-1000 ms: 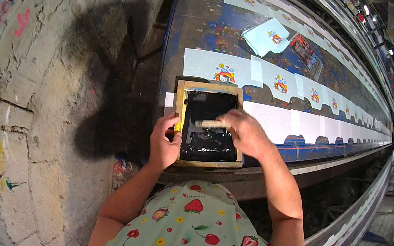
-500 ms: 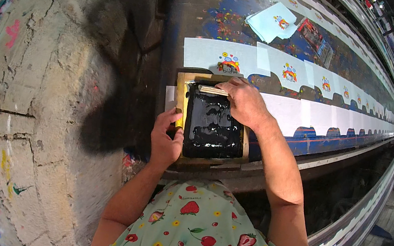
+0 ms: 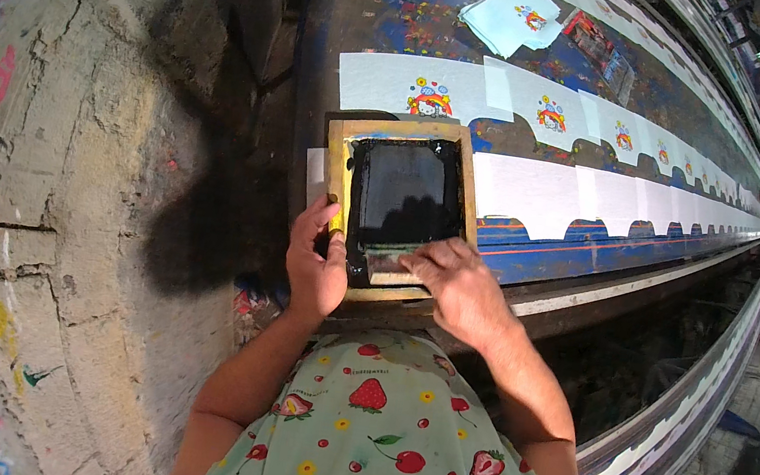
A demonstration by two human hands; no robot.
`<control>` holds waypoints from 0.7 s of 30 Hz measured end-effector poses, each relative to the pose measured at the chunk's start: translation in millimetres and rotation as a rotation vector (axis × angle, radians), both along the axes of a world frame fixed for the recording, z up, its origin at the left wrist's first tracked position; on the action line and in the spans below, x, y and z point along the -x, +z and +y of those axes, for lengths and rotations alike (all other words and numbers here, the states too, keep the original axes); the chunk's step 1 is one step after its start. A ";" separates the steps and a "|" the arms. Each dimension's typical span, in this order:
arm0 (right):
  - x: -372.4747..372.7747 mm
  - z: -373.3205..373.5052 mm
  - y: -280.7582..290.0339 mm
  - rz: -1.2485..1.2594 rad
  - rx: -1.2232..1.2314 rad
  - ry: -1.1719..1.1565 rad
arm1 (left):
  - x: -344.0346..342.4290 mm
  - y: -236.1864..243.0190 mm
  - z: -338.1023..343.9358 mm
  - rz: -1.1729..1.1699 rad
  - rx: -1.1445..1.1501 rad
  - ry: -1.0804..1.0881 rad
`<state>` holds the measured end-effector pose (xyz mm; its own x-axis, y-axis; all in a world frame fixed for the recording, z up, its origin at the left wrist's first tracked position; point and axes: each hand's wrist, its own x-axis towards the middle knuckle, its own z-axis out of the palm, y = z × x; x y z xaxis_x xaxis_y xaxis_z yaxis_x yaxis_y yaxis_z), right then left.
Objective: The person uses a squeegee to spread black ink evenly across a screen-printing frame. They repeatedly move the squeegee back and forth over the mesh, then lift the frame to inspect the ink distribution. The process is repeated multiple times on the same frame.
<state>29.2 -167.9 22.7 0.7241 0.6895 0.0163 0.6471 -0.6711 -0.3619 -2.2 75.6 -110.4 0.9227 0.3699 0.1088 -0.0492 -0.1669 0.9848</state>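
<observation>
A wooden screen-printing frame lies on the long table in front of me, its mesh coated with black ink. My left hand is closed round the frame's left side, thumb on the inner edge and fingers outside. In my right hand is a squeegee, held at the near end of the mesh. Wet black ink rims the mesh, and its middle looks smooth. What lies under the frame is hidden.
White fabric pieces with colourful printed motifs run along the table beyond the frame. Plain white pieces extend right. A pale blue stack sits farther back, beside a red and dark flat item. A rough wall stands at left.
My right hand has drawn the squeegee from the far end of the frame to the near end. The lumpy black ink on the mesh is now spread smooth. My left hand keeps its grip.
</observation>
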 end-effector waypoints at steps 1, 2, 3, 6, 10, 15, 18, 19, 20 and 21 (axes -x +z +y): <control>7.8 -1.2 -1.2 -0.016 -0.002 0.010 | 0.2 0.1 -1.5 -0.006 -0.003 -0.004; 15.1 -1.9 -3.0 -0.034 -0.008 0.009 | 0.3 1.2 -2.7 0.015 0.019 -0.008; 22.1 -1.7 -5.2 -0.051 -0.015 0.008 | 0.4 3.2 -3.5 0.079 0.092 -0.012; 35.7 -6.1 -9.5 -0.048 -0.035 0.009 | 4.0 12.6 -2.1 -0.017 -0.208 -0.043; 43.2 -23.6 -13.9 0.009 -0.209 -0.072 | 3.1 16.5 -3.3 -0.119 -0.357 -0.058; 46.9 -49.4 -27.9 0.072 -0.468 -0.498 | 5.7 15.1 -7.5 0.014 -0.262 -0.001; 46.0 -59.8 -42.5 0.285 -0.693 -0.513 | 5.1 23.3 -10.1 0.057 -0.335 0.036; 45.8 -63.5 -46.8 0.354 -0.751 -0.506 | 4.1 27.4 -12.7 0.030 -0.325 0.026; 47.2 -68.4 -49.7 0.349 -0.752 -0.467 | 4.2 32.2 -15.3 0.011 -0.313 0.022; 48.1 -75.4 -51.6 0.293 -0.728 -0.444 | 3.8 36.1 -20.7 0.023 -0.279 0.030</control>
